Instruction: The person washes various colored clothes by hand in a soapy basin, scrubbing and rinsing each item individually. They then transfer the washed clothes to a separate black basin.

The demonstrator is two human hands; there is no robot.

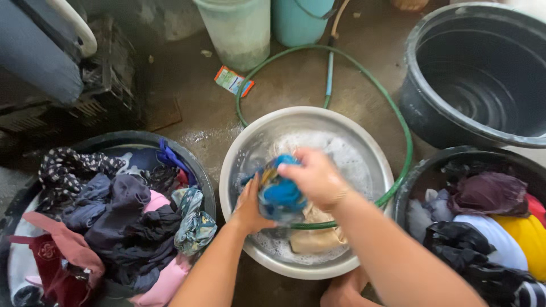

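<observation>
Blue cloth (281, 196) bunched between both grips, above metal basin (239, 170) of suds. Right hand (315, 176) clamped over top-right of cloth; left hand (250, 207) pressed against its lower left. Beige garment (315, 236) lies below the grips, in the suds.

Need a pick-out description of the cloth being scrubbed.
Start at the round metal basin of suds in the middle of the floor. Over it, the left hand and right hand squeeze a bunched blue cloth, the only garment held; a beige one lies in the water.
</observation>
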